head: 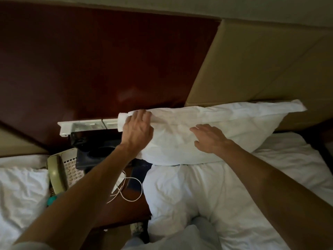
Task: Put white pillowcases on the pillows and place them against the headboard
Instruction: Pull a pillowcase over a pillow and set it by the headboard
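Note:
A pillow in a white pillowcase (234, 123) lies across the head of the bed, its far edge against the tan padded headboard (261, 65). My left hand (137, 129) rests on the pillow's left end, fingers spread over the folded case edge. My right hand (210, 138) lies flat on the pillow's front face, fingers straight and pointing left. Neither hand grips the cloth. The pillow sits on the rumpled white duvet (216, 195).
Left of the bed stands a dark wooden nightstand (129, 212) with a beige telephone (59, 174), a black tray (93, 156) and a loose white cable (131, 192). A white switch panel (86, 127) hangs on the dark red wall panel (99, 60). Another white bed (19, 192) lies far left.

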Demonstrator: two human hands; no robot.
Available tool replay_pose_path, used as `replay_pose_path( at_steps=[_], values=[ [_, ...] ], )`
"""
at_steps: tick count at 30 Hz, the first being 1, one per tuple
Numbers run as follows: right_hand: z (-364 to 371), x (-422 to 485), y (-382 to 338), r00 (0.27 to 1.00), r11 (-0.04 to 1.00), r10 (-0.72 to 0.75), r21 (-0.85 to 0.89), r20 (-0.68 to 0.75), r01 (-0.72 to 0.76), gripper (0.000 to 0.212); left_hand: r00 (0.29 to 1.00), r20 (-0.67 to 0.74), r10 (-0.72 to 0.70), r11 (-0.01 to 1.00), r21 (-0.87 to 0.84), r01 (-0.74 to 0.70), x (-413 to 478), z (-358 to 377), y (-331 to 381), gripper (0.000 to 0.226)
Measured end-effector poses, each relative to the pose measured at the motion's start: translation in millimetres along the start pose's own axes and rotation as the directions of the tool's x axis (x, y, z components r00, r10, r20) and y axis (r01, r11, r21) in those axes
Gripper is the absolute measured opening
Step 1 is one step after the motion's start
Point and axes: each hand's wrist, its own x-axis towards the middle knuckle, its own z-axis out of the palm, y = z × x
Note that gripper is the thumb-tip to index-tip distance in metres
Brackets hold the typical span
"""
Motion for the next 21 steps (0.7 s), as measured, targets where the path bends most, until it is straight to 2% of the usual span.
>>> replay_pose_path(
  at_steps=[3, 6, 10, 12, 14, 17, 20, 21],
  values=[
    [-6, -2, 15, 0.997, 0.998, -0.056, -0.027, -0.046, 0.055, 0.054, 0.989, 0.028, -0.148, 0.989, -0.025, 0.149, 10, 2, -17, 0.036],
    [-16, 6, 8, 0.983, 0.986, -0.162, -0.058, -0.088, 0.157, 0.055, 0.946, 0.109, -0.305, 0.949, -0.046, 0.311, 14, 7, -48, 0.039],
    [-30, 22, -20, 0.951, 0.958, -0.282, -0.082, -0.125, 0.273, 0.054, 0.901, 0.265, -0.344, 0.919, -0.1, 0.381, 15, 4, -81, 0.039],
    [-36, 29, -33, 0.939, 0.947, -0.319, -0.092, -0.133, 0.309, 0.056, 0.89, 0.268, -0.37, 0.905, -0.113, 0.41, 16, 1, -88, 0.035],
    [-42, 36, -42, 0.929, 0.936, -0.346, -0.11, -0.128, 0.333, 0.057, 0.877, 0.209, -0.433, 0.887, -0.077, 0.456, 16, -4, -89, 0.025],
    [-49, 47, -56, 0.936, 0.936, -0.34, -0.131, -0.093, 0.327, 0.061, 0.802, 0.13, -0.583, 0.8, -0.078, 0.595, 8, -9, -92, 0.021],
    [-51, 54, -66, 0.964, 0.952, -0.266, -0.156, 0.014, 0.265, 0.066, 0.67, 0.193, -0.717, 0.665, -0.097, 0.74, -2, -14, -100, 0.031],
    [-51, 54, -68, 0.97, 0.957, -0.236, -0.157, 0.058, 0.242, 0.064, 0.647, 0.218, -0.73, 0.65, -0.07, 0.757, -4, -15, -99, 0.034]
  ],
)
